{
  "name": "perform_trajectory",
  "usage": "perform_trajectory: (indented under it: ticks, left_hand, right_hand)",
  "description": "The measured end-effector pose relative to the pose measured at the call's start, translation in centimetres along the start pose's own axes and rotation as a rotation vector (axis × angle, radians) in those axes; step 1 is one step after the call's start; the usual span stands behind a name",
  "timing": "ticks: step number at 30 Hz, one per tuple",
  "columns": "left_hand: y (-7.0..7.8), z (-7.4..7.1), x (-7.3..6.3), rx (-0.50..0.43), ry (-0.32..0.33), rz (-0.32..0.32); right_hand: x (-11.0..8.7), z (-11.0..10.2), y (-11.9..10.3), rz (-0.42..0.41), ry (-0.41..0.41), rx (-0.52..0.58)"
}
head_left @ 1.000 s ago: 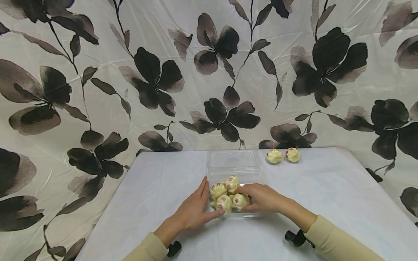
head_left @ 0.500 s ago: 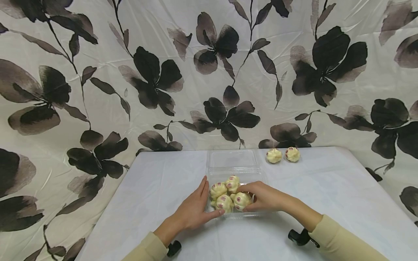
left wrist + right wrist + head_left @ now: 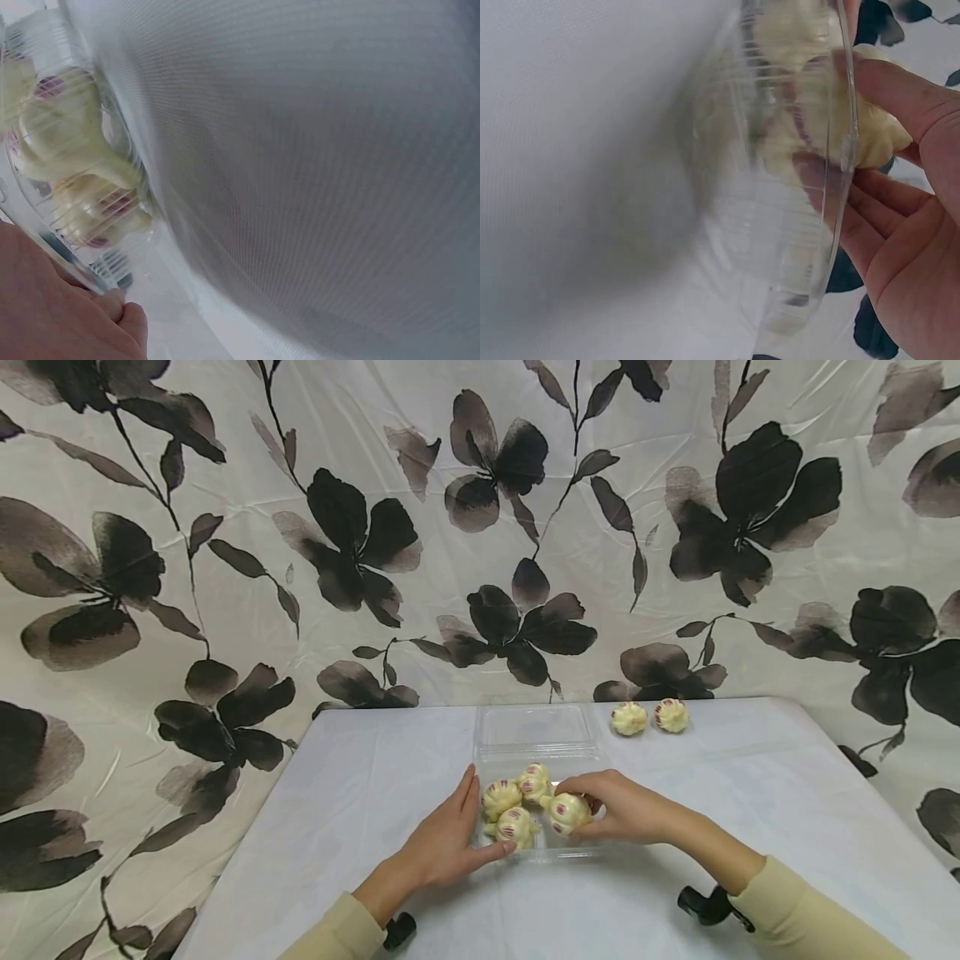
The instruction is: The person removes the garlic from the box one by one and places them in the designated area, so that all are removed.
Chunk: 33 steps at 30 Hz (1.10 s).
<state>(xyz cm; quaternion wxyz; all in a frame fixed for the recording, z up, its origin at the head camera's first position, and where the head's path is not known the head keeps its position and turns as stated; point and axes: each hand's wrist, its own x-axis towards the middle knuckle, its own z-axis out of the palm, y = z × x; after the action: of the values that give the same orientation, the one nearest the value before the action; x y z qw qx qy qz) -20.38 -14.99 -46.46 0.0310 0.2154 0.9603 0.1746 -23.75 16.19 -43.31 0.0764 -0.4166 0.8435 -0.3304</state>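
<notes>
One pale bulb (image 3: 567, 815) in the right hand (image 3: 621, 807)

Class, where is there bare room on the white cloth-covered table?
Free: the table left of the left hand, and between the right hand and two pale-yellow, round bulbs behind. Crowded: the clear rectangular plastic container's base, with more bulbs.

White-covered table (image 3: 337, 777), pale backdrop (image 3: 450, 560) with large dark flowers (image 3: 757, 477), seemingly creased fabric

Soft diffuse light, faint shadows, dim hazy wrist views
</notes>
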Motion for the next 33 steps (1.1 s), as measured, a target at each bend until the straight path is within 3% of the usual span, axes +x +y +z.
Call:
perform_trajectory:
  ticks: [9,33]
  left_hand:
    - [0.1,0.0,0.0,0.003,0.000,-0.002]
    - [0.1,-0.1,0.0,0.011,-0.003,0.000]
  right_hand:
    - [-0.9,-0.8,0.3,0.017,0.068,0.003]
    - [-2.6,-3.3,0.6,0.073,0.114,-0.042]
